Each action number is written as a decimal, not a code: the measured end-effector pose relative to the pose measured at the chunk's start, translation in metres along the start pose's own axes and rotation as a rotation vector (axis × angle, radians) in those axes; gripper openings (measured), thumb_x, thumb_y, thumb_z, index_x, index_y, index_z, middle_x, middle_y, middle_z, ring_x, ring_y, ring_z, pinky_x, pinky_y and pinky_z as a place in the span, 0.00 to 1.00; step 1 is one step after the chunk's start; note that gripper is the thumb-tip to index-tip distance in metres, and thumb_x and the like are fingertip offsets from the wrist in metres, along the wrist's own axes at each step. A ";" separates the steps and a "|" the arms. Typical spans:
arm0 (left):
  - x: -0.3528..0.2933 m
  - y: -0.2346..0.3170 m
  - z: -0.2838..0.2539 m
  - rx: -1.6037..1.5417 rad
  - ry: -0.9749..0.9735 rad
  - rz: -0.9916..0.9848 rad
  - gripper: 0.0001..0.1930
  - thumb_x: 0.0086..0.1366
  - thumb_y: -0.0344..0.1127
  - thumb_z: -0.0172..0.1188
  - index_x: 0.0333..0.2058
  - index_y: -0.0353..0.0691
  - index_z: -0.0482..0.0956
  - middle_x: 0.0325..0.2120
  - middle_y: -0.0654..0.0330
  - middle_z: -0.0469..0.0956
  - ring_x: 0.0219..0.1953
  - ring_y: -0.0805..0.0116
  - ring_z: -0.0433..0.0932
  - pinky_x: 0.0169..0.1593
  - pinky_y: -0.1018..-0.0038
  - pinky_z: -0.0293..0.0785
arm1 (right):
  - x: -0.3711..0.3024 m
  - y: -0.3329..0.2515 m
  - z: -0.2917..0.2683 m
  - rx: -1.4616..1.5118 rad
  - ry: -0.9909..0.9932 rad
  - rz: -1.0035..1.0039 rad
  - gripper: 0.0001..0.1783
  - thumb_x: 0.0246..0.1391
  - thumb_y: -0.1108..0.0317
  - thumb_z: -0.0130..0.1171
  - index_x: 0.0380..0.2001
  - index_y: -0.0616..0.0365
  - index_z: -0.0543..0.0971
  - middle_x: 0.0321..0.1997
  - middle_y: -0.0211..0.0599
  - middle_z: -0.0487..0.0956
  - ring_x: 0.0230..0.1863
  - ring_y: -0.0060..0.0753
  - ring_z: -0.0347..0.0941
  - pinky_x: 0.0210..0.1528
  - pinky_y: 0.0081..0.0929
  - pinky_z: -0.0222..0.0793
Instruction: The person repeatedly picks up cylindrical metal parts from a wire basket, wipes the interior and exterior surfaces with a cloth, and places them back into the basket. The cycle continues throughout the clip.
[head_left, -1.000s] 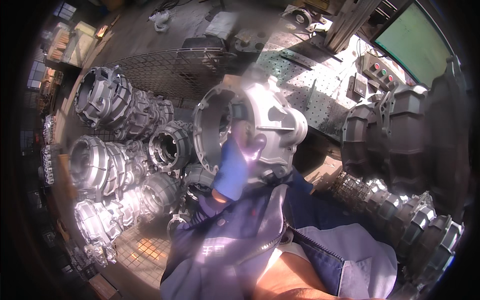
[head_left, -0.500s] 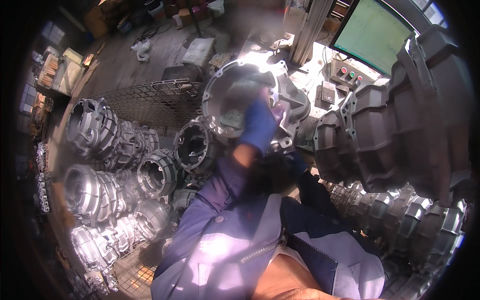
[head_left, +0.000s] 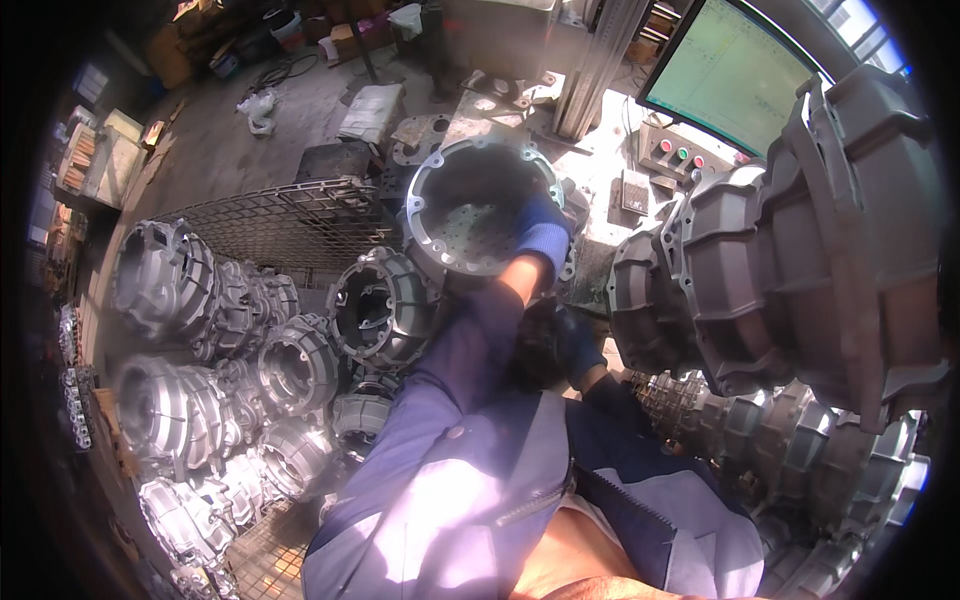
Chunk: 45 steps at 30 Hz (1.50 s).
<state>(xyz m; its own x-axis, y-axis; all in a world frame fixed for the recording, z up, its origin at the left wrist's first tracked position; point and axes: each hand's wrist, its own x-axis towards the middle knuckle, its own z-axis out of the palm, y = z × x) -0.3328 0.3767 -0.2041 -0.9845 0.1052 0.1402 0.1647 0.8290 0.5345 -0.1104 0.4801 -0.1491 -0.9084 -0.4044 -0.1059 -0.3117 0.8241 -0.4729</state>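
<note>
A large grey cast-metal housing (head_left: pixel 428 246) with a round, bolt-holed rim stands before me on the work surface, its wide opening facing up toward me. My left hand (head_left: pixel 545 228), in a blue knit glove, is closed on the right side of that rim; its fingertips are lost in shadow. My right hand (head_left: pixel 577 345), in a dark blue glove, is lower down, close to the near right side of the housing. Deep shadow covers its fingers, and I cannot make out whether it touches the metal.
Similar housings (head_left: pixel 385 310) fill a wire-mesh cage (head_left: pixel 270 228) at left. Larger stacked housings (head_left: pixel 735 270) rise close on my right. Beyond the work surface are a button box (head_left: pixel 680 153), a monitor (head_left: pixel 735 70) and a metal post (head_left: pixel 595 75).
The housing has turned, so its side part at right shows less. My left hand has shifted along the rim toward the right and lower. My right hand has dropped slightly.
</note>
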 end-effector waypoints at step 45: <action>-0.110 -0.120 -0.198 -0.679 -0.222 -0.009 0.14 0.46 0.30 0.70 0.35 0.39 0.82 0.34 0.51 0.79 0.38 0.51 0.79 0.41 0.61 0.75 | 0.058 0.019 0.090 0.911 0.119 0.480 0.09 0.54 0.65 0.62 0.39 0.45 0.84 0.37 0.37 0.86 0.37 0.38 0.84 0.36 0.37 0.76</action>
<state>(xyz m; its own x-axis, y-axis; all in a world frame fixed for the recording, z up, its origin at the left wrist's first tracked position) -0.2327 0.1568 -0.1192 -0.9630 0.2693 -0.0014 0.0860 0.3124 0.9461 -0.1437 0.4366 -0.2426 -0.9186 -0.0300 -0.3940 0.3740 0.2554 -0.8916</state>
